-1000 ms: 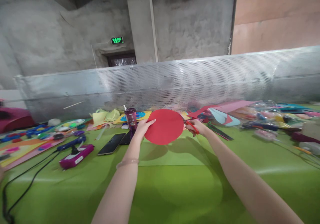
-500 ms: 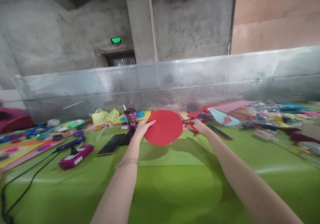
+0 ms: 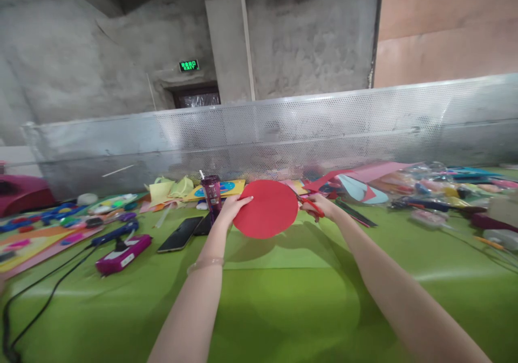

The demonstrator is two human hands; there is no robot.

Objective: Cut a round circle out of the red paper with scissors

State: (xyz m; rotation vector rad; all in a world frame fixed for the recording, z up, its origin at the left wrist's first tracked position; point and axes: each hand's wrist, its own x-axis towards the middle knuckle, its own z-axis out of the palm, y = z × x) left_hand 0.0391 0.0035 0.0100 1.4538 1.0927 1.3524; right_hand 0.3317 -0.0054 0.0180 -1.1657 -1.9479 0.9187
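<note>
A round red paper disc is held up above the green table, in the middle of the head view. My left hand pinches its left edge, thumb on the near face and the fingers hidden behind. At the disc's right edge, my right hand is closed around red-handled scissors. Their blades point up and left, close to the paper's rim; whether they touch it I cannot tell. Under the disc lies a light green sheet on the table.
Left of my arms are a black phone, a purple cup with a straw and a purple power strip with cables. Coloured paper scraps lie along the back. Plastic-wrapped supplies fill the right, before a perforated metal screen.
The disc has shifted very slightly down in my left hand's pinch. The scissors have turned a little beside its right edge, still in my right hand.
</note>
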